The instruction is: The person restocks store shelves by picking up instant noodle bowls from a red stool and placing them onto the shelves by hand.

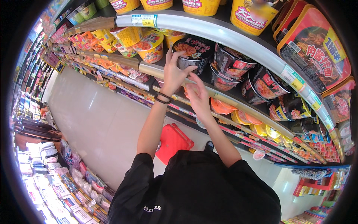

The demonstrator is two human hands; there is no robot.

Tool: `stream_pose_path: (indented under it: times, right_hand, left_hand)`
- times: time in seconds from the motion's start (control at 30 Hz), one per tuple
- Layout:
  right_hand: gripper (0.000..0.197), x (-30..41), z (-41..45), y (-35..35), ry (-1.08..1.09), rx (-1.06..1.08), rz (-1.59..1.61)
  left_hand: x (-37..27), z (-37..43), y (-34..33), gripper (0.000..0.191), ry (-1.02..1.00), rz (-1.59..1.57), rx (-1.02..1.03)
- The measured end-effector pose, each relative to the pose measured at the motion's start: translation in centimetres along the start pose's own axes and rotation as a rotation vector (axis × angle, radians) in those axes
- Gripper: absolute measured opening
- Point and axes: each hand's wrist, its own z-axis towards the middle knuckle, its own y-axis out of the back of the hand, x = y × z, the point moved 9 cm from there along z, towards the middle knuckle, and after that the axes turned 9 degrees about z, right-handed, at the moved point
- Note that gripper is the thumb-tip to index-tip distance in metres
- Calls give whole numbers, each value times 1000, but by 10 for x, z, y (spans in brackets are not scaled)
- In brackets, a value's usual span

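Note:
My left hand [176, 67], with a dark beaded bracelet on its wrist, reaches onto the shelf, thumb and fingers spread around the near left side of a black instant noodle bowl [194, 50]; whether it grips the bowl firmly is unclear. My right hand [198, 93] is just in front of the shelf edge, fingers loosely curled and parted, holding nothing visible. A yellow noodle bowl [151, 47] stands to the left of the black one. Stacked black noodle bowls [233, 64] tilt against one another on the right.
Above runs a shelf rail [221, 32] with price tags and yellow noodle tubs [251, 16]. Lower shelves hold orange bowls [222, 105]. A red plastic stool [174, 142] stands on the floor below my arms. Packaged goods [70, 201] fill a display at the lower left.

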Motion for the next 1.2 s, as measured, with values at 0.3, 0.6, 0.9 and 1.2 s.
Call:
stream_pose_path:
  times: [0.3,0.6,0.9,1.2]
  right_hand:
    - [24,-35,-20,-3,-111,44,-24]
    - [16,-93,-41,-12,-334,142,-32]
    - [14,-203,-97,-26,-697,312,-178]
    - [19,-385,-224,-31,-1206,583,-395]
  left_hand:
    - [11,7,-9,63,-100,98,-65]
    - [29,-24,25,53,-65,-145,36]
    - [219,-364,82,24,787,24,163]
    - [307,-523,116,44,1054,324,186]
